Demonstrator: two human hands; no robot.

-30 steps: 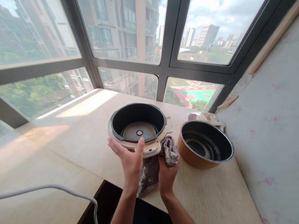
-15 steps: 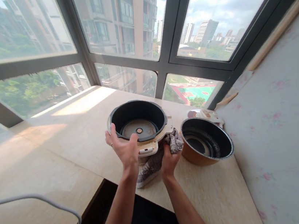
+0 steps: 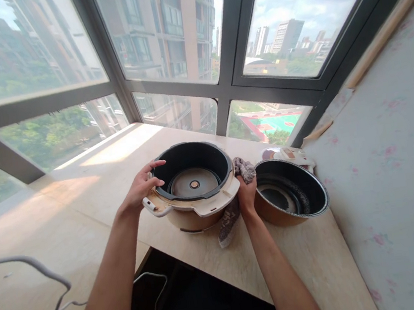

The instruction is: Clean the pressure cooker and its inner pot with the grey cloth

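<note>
A beige rice cooker base (image 3: 198, 204) with a dark empty inside stands tilted toward me near the front edge of the pale counter (image 3: 93, 190). My left hand (image 3: 140, 186) rests on its left rim, fingers spread over the edge. My right hand (image 3: 247, 190) presses a grey fluffy cloth (image 3: 233, 207) against the cooker's right side; the cloth hangs down below the hand. The cooker's dark inner pot (image 3: 290, 192), copper-coloured outside, sits just right of that hand.
A white lid part (image 3: 287, 154) lies behind the inner pot. A white power cord (image 3: 35, 269) snakes over the left counter and down its edge. Large windows run along the back, and a pale flowered wall (image 3: 396, 176) closes off the right side.
My left hand moved from the cooker's front to its left rim, and the cooker turned and tipped. My right hand slid the cloth from the front round to the right side.
</note>
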